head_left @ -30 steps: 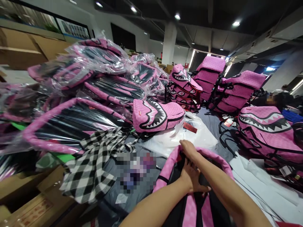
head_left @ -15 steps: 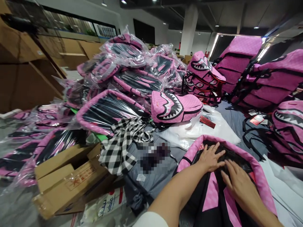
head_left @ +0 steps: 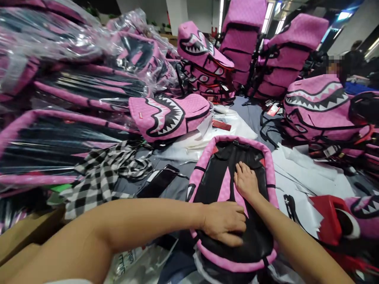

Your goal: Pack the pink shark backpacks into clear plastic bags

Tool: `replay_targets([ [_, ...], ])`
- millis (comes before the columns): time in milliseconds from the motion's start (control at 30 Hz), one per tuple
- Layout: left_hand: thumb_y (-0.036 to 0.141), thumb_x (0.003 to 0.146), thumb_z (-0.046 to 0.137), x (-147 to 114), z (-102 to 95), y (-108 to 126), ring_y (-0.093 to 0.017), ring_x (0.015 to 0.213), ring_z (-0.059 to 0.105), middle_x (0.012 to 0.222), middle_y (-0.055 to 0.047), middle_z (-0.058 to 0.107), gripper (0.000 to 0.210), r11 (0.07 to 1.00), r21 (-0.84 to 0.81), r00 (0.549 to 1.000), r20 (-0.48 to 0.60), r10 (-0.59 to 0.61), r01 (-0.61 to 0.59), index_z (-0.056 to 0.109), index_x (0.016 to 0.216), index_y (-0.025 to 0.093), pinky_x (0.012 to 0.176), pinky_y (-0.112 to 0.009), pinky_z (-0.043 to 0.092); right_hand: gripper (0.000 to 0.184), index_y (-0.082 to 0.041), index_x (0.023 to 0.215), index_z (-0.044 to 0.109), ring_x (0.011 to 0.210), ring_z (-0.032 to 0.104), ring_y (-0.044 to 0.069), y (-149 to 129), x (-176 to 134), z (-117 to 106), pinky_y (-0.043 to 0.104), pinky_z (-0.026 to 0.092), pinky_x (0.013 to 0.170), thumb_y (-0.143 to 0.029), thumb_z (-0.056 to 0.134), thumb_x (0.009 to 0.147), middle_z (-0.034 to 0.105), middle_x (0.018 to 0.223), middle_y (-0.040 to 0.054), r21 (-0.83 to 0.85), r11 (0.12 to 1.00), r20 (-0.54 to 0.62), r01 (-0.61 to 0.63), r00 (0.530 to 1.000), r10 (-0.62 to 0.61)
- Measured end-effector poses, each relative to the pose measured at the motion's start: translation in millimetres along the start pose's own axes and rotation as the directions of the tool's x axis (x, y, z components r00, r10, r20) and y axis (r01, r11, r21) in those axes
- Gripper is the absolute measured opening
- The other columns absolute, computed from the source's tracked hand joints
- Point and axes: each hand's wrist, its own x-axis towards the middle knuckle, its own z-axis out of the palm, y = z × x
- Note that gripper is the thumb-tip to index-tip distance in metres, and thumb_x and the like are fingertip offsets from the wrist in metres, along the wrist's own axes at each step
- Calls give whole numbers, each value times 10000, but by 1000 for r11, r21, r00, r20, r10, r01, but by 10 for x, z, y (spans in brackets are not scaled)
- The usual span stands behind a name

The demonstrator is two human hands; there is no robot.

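A pink and black backpack [head_left: 204, 252] lies in front of me with its black back panel and shoulder straps facing up. My left hand [head_left: 226, 223] rests across the lower part of the straps, thumb apart from its slightly bent fingers. Higher up, my right hand [head_left: 246, 181] lies with fingers stretched over the right strap and the black panel. Neither hand appears to grip anything. Clear plastic [head_left: 203, 266] shows at the backpack's bottom edge. Just beyond its top lie white plastic bags [head_left: 237, 124] and a red tag [head_left: 221, 125].
A shark-mouth backpack [head_left: 168, 116] lies beyond. Plastic-wrapped backpacks [head_left: 89, 86] are heaped at left; pink stacks [head_left: 239, 51] stand behind. A checked cloth [head_left: 103, 173] and black phone [head_left: 160, 181] lie left. At right are white sheets [head_left: 316, 169] and a red tape dispenser [head_left: 327, 217].
My view has swung right and down. My hands have moved from the backpack's top edge down onto its straps and back panel, the left one now lower than the right.
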Motion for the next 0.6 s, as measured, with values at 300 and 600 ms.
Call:
replay_targets([
  [300,287,911,575,-135,526,-156,-235,894,585,889,-63,674,96,957,216,981,-13,-195,194,629,881,214,899,-391,455,299,-205,1151,659,1139,594,224,-147,-423,-549,393,464,966,-269,423,979,685,1180,122,275,872,-226,405,909,-350],
  [600,417,1036,439,-178,469,-253,-326,1405,405,1497,-90,519,451,608,162,625,-307,-718,777,507,1457,268,1164,-581,331,162,-230,725,550,608,457,145,-401,-994,-282,297,358,576,-354,600,817,535,677,-16,336,328,8,883,346,-938],
])
